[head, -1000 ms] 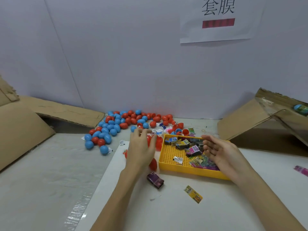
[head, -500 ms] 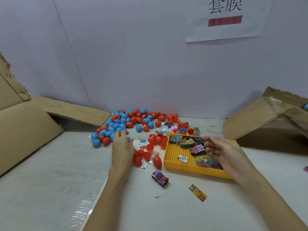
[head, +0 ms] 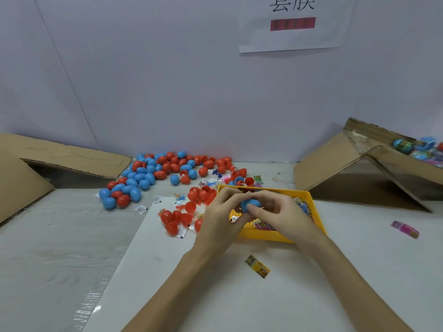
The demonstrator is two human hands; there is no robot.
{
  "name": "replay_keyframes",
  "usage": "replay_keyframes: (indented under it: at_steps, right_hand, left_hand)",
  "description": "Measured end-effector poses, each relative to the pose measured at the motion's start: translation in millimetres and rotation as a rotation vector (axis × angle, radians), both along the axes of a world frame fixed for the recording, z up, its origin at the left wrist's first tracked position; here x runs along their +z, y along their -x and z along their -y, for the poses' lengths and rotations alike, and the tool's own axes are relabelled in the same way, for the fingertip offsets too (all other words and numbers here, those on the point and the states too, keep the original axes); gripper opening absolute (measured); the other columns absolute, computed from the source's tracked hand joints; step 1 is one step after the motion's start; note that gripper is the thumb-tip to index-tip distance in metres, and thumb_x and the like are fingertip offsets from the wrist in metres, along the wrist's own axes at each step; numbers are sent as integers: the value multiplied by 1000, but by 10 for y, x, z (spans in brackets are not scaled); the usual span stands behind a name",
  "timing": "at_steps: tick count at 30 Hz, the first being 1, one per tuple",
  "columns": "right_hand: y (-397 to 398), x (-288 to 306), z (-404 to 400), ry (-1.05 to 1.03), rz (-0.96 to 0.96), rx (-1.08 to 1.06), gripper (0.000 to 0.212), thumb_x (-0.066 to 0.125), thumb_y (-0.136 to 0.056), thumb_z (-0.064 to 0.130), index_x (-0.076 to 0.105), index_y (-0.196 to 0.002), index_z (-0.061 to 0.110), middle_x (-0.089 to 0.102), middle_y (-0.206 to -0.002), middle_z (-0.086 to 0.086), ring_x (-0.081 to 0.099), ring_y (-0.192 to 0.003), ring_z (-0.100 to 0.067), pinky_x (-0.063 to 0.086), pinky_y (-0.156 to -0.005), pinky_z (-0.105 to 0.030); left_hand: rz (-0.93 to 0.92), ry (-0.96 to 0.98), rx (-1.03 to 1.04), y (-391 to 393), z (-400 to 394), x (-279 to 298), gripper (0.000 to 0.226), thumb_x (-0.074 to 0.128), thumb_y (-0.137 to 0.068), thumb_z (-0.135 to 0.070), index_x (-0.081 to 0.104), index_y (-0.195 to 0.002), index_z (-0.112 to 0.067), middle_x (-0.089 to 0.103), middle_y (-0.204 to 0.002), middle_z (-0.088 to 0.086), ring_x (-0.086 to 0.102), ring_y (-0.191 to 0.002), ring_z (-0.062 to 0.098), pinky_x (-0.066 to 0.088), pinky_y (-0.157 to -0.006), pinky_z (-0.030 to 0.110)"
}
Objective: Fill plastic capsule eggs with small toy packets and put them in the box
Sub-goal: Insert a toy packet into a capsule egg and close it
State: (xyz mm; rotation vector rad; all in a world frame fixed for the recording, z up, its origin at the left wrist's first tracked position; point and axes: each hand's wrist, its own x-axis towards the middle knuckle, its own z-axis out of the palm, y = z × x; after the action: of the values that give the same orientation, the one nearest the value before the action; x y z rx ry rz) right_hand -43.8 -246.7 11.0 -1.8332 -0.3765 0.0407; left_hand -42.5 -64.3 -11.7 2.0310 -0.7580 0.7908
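Over the yellow tray [head: 314,212], both hands meet on one blue capsule egg [head: 250,204]. The left hand [head: 219,218] grips it from nine o'clock, the right hand [head: 279,212] pinches it from three, its long axis running roughly between them. The cardboard box [head: 383,168] lies toward two o'clock, nearer the right hand. Half a second ago the left hand was at the egg pile [head: 153,173] and the right in the tray.
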Motion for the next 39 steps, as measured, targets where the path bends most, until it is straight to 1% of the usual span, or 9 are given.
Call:
replay_keyframes:
  at_steps: [3,7,10,14,16,20,26,32,39]
  right_hand:
    - [3,-2,-5,-44,-3,-69,26,72,-91,43,73,-115,32,79,-102,10,74,-91,-4,58,-72,-21]
    - [-21,-34,-20,-67,-36,-134,39,62,-91,56,71,-111,23,80,-88,-1,77,-81,-21,60,-76,-41]
    - [-24,-23,-28,-112,-79,-108,41,50,-99,53,69,-114,19,80,-88,-5,78,-81,-24,60,-71,-29]
    - [-29,-38,-13,-109,-61,-98,19,61,-103,32,67,-116,21,80,-91,-3,76,-77,-24,55,-59,-25]
    - [-25,-45,-20,-91,-51,-118,21,62,-100,37,68,-113,22,79,-87,-1,76,-75,-23,54,-57,-23]
    - [-10,-20,-44,-95,-44,-133,35,59,-94,50,71,-108,20,78,-85,-1,75,-76,-20,55,-61,-24]
    - [-31,-49,-37,-112,1,-137,14,67,-99,31,71,-109,22,78,-88,4,75,-79,-12,52,-61,-14]
    - [-26,-18,-28,-65,-1,-136,27,59,-98,42,70,-111,22,78,-89,6,74,-83,-12,54,-66,-17]
    - [38,61,212,380,72,-8,21,81,-84,48,75,-102,38,74,-98,21,67,-96,3,53,-74,-16]
  left_hand:
    - [-54,6,-50,3,-4,11,49,84,-84,-17,65,-128,-8,64,-114,1,65,-94,9,55,-84,20]
    - [-51,-11,-13,5,13,14,35,78,-90,-16,67,-121,-7,66,-110,0,63,-92,9,56,-81,22]
    - [-87,28,27,13,-3,6,28,72,-95,-21,67,-120,-10,66,-106,-4,62,-90,8,54,-78,21]
    - [-88,-20,76,9,-28,8,30,69,-97,-26,66,-123,-11,66,-106,-3,60,-90,8,53,-79,24]
    - [-109,-37,53,13,-27,14,42,71,-95,-30,61,-131,-12,64,-114,-5,59,-94,4,52,-84,16]
    - [-96,-58,1,8,-20,29,37,72,-94,-19,61,-129,-13,62,-118,-4,59,-96,5,50,-84,14]
    - [-104,-78,49,10,-67,28,38,67,-96,-33,64,-128,-15,66,-111,-5,59,-93,5,53,-82,22]
    - [-100,-105,60,0,-64,57,35,72,-95,-21,63,-127,-12,65,-118,-1,59,-99,9,51,-86,20]
    - [-124,-112,130,-37,-141,48,34,69,-97,-25,62,-129,-14,65,-119,-2,57,-103,10,48,-89,19]
